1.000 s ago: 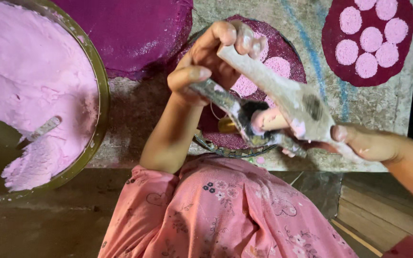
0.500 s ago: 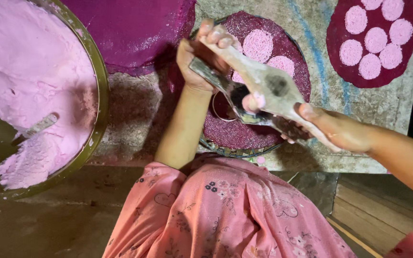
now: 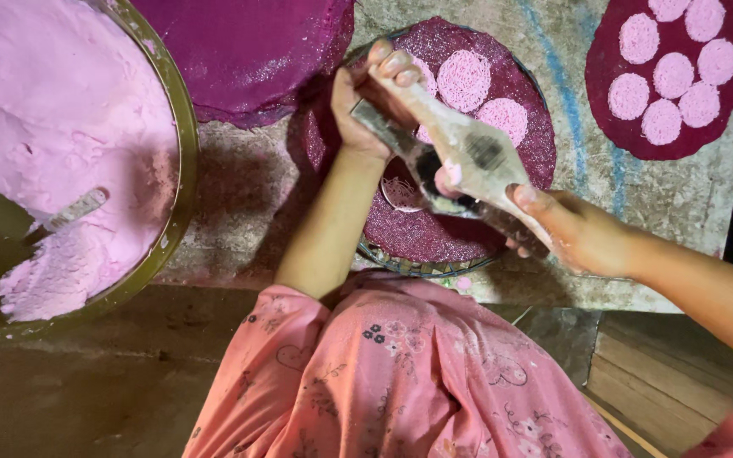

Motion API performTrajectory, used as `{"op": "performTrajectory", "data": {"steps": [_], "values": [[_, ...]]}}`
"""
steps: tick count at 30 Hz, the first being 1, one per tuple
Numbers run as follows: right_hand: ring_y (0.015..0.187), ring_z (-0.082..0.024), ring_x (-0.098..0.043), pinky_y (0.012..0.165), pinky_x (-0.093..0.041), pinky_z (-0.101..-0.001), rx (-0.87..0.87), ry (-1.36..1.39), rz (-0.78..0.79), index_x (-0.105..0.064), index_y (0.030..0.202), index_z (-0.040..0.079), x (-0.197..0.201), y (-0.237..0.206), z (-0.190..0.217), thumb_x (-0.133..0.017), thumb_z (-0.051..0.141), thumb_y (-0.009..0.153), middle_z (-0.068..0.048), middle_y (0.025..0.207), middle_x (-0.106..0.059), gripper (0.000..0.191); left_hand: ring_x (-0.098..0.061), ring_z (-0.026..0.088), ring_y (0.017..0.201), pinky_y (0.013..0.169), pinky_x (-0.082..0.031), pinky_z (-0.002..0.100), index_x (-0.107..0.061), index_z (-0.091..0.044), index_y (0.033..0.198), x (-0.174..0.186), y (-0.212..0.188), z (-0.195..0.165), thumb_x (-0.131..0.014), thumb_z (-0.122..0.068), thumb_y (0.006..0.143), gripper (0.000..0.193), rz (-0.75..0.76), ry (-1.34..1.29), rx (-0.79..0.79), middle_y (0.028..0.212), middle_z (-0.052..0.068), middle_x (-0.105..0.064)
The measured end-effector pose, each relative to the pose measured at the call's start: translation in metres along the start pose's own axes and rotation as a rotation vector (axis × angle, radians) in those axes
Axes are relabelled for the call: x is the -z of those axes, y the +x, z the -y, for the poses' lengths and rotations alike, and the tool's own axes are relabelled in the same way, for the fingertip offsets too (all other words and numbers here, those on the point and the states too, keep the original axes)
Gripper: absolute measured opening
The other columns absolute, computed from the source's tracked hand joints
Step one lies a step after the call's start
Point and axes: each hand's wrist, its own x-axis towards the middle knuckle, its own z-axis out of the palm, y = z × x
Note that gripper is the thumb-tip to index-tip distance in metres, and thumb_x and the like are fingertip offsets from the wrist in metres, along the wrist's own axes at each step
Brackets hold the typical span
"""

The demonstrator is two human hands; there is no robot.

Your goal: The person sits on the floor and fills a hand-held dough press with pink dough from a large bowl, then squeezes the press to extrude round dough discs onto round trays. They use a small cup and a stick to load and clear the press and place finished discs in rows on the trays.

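Observation:
Both my hands grip a dough-smeared metal hand press (image 3: 478, 154) by its long handles. My left hand (image 3: 365, 100) is closed round the far handle ends, and my right hand (image 3: 577, 231) is closed round the near ends. The press hangs over a round purple woven mat (image 3: 502, 93). Two pink noodle discs (image 3: 463, 80) lie on the mat's far side. Under the press a thin lacy pink disc (image 3: 400, 193) lies on the mat. The press and my hands hide part of the mat.
A large metal bowl (image 3: 181, 144) of pink dough (image 3: 36, 93) stands at the left with a spoon (image 3: 69, 210) in it. An empty purple mat (image 3: 248, 42) lies at the top. At the top right, another mat (image 3: 604, 51) holds several pink discs. My pink dress fills the bottom.
Both hands and the press have moved away from me, further over the mat. A thin pink disc now shows beneath the press.

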Motion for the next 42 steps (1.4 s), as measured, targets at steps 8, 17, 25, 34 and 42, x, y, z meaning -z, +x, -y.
{"op": "performTrajectory", "data": {"steps": [8, 17, 25, 34, 42], "values": [[0.066, -0.019, -0.052, 0.059, -0.042, -0.0367, 0.098, -0.362, -0.228, -0.064, 0.098, -0.004, -0.002, 0.011, 0.0, -0.034, 0.07, 0.1, -0.009, 0.07, -0.056, 0.08, -0.053, 0.018, 0.094, 0.092, -0.047, 0.034, -0.051, -0.014, 0.102, -0.016, 0.036, -0.017, -0.047, -0.037, 0.098, 0.024, 0.082, 0.171, 0.152, 0.092, 0.001, -0.052], [0.07, -0.018, -0.062, 0.064, -0.053, -0.0357, 0.211, -0.031, -0.02, -0.063, 0.109, -0.002, -0.032, 0.028, 0.004, -0.037, 0.07, 0.095, -0.009, 0.08, -0.065, 0.078, -0.054, 0.018, 0.091, 0.084, -0.048, 0.032, -0.049, -0.012, 0.1, -0.022, 0.016, -0.041, -0.044, -0.038, 0.1, 0.027, 0.111, 0.242, 0.105, 0.089, 0.002, -0.051], [0.067, -0.018, -0.064, 0.061, -0.052, -0.0347, 0.141, -0.203, -0.162, -0.07, 0.102, 0.0, -0.013, 0.017, 0.006, -0.036, 0.067, 0.095, -0.01, 0.076, -0.067, 0.076, -0.054, 0.02, 0.088, 0.085, -0.048, 0.036, -0.048, -0.012, 0.095, -0.023, 0.025, -0.016, -0.042, -0.033, 0.093, 0.022, 0.004, 0.223, 0.097, 0.087, 0.003, -0.052], [0.063, -0.019, -0.064, 0.059, -0.052, -0.035, 0.113, -0.226, -0.224, -0.068, 0.099, 0.003, -0.014, 0.021, -0.004, -0.04, 0.065, 0.096, -0.008, 0.073, -0.067, 0.069, -0.05, 0.019, 0.085, 0.082, -0.046, 0.035, -0.047, -0.012, 0.093, -0.036, 0.028, -0.013, -0.041, -0.031, 0.091, 0.021, -0.003, 0.274, 0.111, 0.083, 0.002, -0.048], [0.079, -0.011, -0.052, 0.068, -0.043, -0.0287, 0.662, 0.063, -0.139, -0.055, 0.124, 0.0, -0.041, 0.036, -0.033, -0.046, 0.078, 0.094, -0.002, 0.091, -0.055, 0.084, -0.065, 0.018, 0.097, 0.091, -0.053, 0.041, -0.064, -0.008, 0.113, -0.075, 0.025, -0.048, -0.035, -0.041, 0.094, 0.047, -0.068, 1.112, 0.238, 0.101, 0.007, -0.068]]}}
